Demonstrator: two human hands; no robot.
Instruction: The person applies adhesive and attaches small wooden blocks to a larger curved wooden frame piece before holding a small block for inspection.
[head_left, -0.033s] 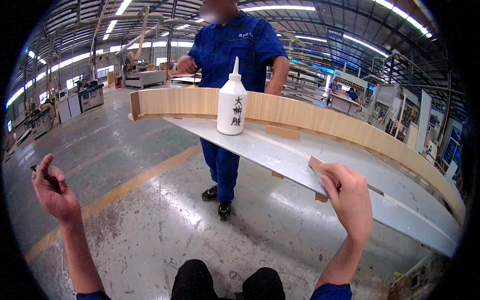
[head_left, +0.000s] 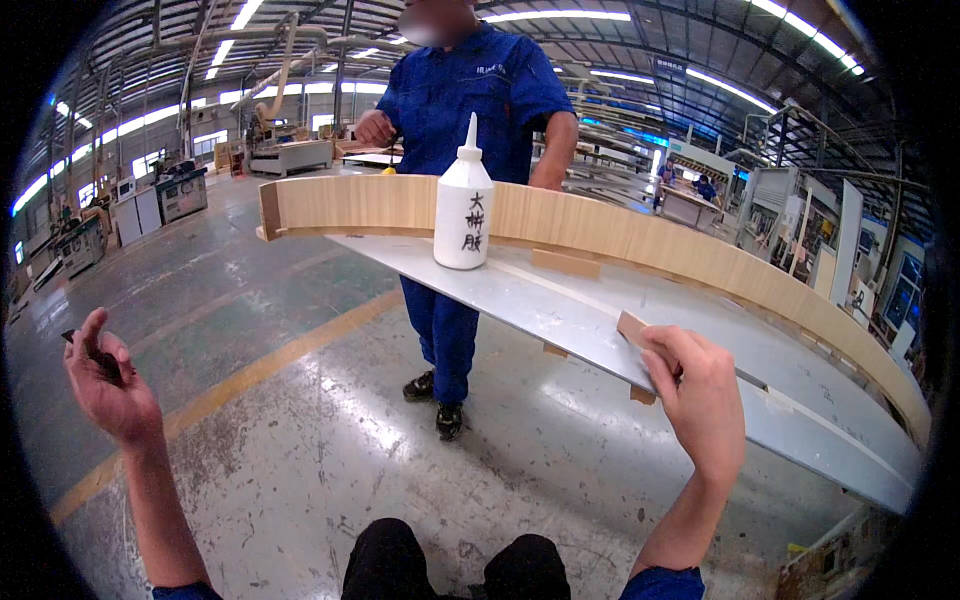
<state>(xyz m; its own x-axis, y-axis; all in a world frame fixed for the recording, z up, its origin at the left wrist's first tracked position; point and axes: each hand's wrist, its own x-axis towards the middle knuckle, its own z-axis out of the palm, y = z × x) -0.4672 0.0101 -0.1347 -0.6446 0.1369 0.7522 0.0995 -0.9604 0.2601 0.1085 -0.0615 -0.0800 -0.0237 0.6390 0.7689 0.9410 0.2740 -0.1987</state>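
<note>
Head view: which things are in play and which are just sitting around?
In play:
right hand gripping small wood block at edge of grey panel
left hand holding small dark object

Sitting around:
white glue bottle
curved wood band
co-worker in blue
machines

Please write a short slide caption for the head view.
Right hand grips a small wooden block at the grey panel edge; left hand pinches a small dark object.

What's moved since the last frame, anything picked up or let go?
Nothing visibly changed. The right hand still grips the small wooden block at the grey panel edge, the left hand still holds a thin dark object, and the white glue bottle stands as before.
</note>
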